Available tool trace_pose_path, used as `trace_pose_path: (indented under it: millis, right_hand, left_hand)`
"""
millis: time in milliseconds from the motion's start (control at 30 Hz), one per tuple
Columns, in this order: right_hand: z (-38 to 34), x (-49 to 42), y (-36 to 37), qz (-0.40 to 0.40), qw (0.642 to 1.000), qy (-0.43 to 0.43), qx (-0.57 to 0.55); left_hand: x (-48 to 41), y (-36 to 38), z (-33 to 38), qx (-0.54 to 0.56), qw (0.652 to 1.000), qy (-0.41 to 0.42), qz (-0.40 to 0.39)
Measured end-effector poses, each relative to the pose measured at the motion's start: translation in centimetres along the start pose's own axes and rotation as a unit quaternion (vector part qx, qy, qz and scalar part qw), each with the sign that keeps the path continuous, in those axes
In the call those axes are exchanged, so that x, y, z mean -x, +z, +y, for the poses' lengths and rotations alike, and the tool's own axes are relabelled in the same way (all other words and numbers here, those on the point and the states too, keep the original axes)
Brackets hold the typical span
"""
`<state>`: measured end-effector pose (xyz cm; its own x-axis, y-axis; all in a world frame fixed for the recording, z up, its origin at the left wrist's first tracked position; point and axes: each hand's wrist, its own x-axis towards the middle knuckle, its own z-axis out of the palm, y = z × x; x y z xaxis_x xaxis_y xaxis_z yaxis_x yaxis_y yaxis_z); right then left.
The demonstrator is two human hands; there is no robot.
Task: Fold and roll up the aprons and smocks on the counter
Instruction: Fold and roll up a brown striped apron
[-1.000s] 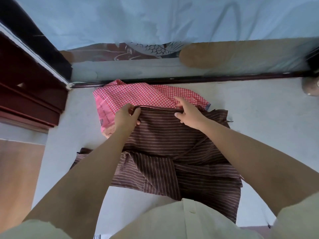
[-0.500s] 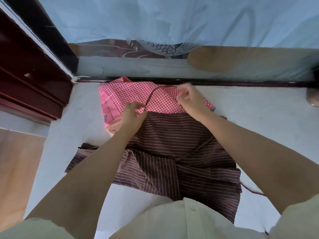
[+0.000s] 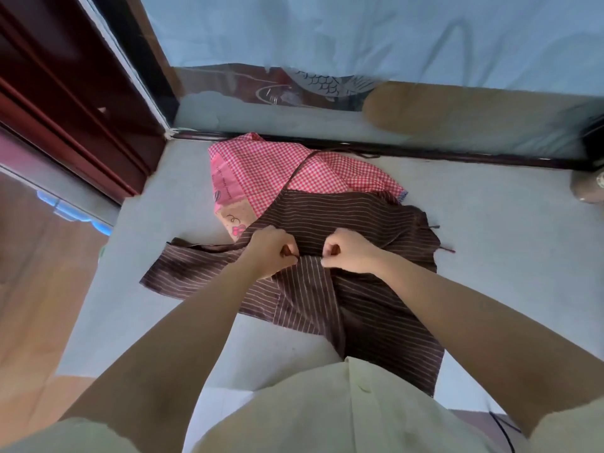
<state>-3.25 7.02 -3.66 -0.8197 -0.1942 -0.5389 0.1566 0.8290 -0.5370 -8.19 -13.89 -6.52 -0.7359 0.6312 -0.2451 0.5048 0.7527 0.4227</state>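
Left hand (image 3: pixel 269 253) and right hand (image 3: pixel 351 253), close together with fingers curled, each pinch the brown apron (image 3: pixel 343 217) at its middle. It spreads under and around them on the counter (image 3: pixel 490 256), its far edge overlapping the checked apron (image 3: pixel 261 171).

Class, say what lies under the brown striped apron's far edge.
A red checked apron lies under the brown striped apron, on the counter. How far it runs beneath is covered.
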Motion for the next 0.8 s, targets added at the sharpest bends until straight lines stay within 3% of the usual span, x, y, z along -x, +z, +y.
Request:
trace_pose_path:
  millis: [67, 100, 167, 267, 333, 433, 500, 567, 667, 733, 800]
  right_hand:
    - [-0.2, 0.6, -0.3, 0.107, 0.988, -0.027, -0.111]
    - [-0.3, 0.8, -0.5, 0.123, 0.976, -0.016, -0.181]
    - [-0.2, 1.1, -1.0, 0.057, 0.964, 0.028, -0.259]
    - [0.9, 1.6, -1.4, -0.111, 0.983, 0.105, -0.1]
    - [1.9, 2.1, -1.9, -0.173, 0.973, 0.151, -0.002]
    - [3.4, 2.7, -3.3, -0.181, 0.957, 0.217, -0.061]
    - [4.3, 2.4, -5.1, -0.108, 0.965, 0.232, -0.064]
    - [5.0, 1.4, -6.7, 0.037, 0.978, 0.202, -0.026]
    - [4.8, -0.7, -8.5, 0.266, 0.955, 0.129, 0.027]
    - [4.4, -2.3, -8.9, 0.32, 0.942, 0.085, 0.054]
    - [4.2, -3.8, -8.9, 0.313, 0.945, 0.054, 0.078]
  left_hand:
    - [0.3, -0.1, -0.2, 0.063, 0.994, -0.038, 0.083]
    - [0.4, -0.2, -0.3, 0.097, 0.986, -0.063, 0.119]
    - [0.4, -0.6, -0.5, 0.153, 0.969, -0.113, 0.16]
    - [0.2, -1.0, -0.7, 0.151, 0.961, -0.149, 0.175]
    - [-0.1, -1.0, -0.8, 0.161, 0.957, -0.16, 0.18]
    - [-1.0, -1.0, -1.2, 0.165, 0.954, -0.173, 0.181]
    - [-2.0, -1.0, -1.5, 0.158, 0.95, -0.194, 0.185]
    - [-3.0, -1.2, -1.9, 0.133, 0.944, -0.24, 0.183]
    - [-4.8, -1.7, -2.5, 0.113, 0.93, -0.307, 0.17]
    - [-5.6, -2.0, -2.9, 0.133, 0.922, -0.325, 0.164]
    - [-6.3, -2.1, -3.1, 0.149, 0.915, -0.343, 0.153]
